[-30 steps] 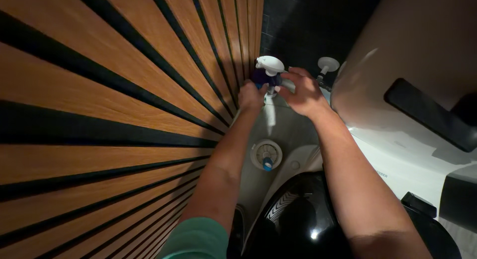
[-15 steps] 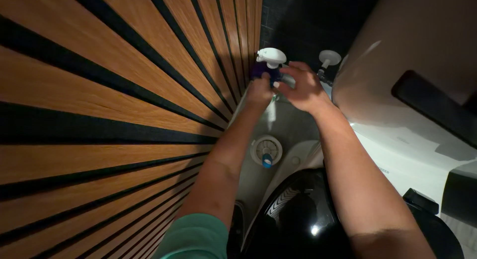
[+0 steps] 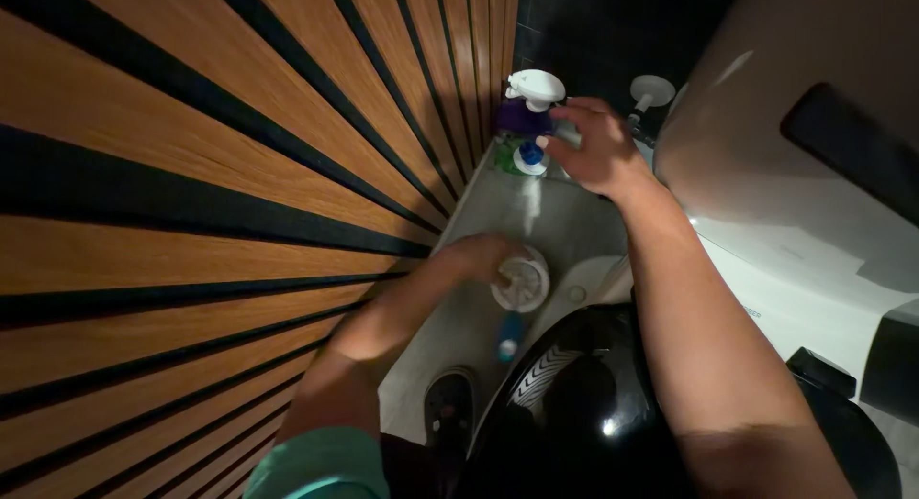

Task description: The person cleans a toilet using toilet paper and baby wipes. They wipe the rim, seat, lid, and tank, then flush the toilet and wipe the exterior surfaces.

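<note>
We look straight down a narrow strip of grey floor (image 3: 565,233) between a slatted wood wall (image 3: 239,155) on the left of the frame and a white toilet (image 3: 795,221) on the right.

Our left hand (image 3: 479,258) sits at the centre of the frame, down at the round white brush holder (image 3: 522,279) on the floor. Its fingers curl in at the holder's left rim, touching it; whether they actually grip anything we cannot tell, since the hand is dark and partly hidden. Just below the holder, a white handle with a blue tip (image 3: 508,338) points down the frame toward our black shoe (image 3: 450,408), so its long axis runs roughly along the floor strip, from the holder toward us. The left hand is plainly the nearer one to it.

Our right hand (image 3: 595,147) is far up the frame, at upper centre, fingers spread and loosely open, holding nothing. It hovers just beside a purple spray bottle with a white trigger head (image 3: 532,99) and a small white and blue cap (image 3: 529,158) standing in the corner. A white round-topped fitting (image 3: 652,91) stands behind the hand. The glossy black toilet lid (image 3: 584,413) fills the bottom centre.
</note>
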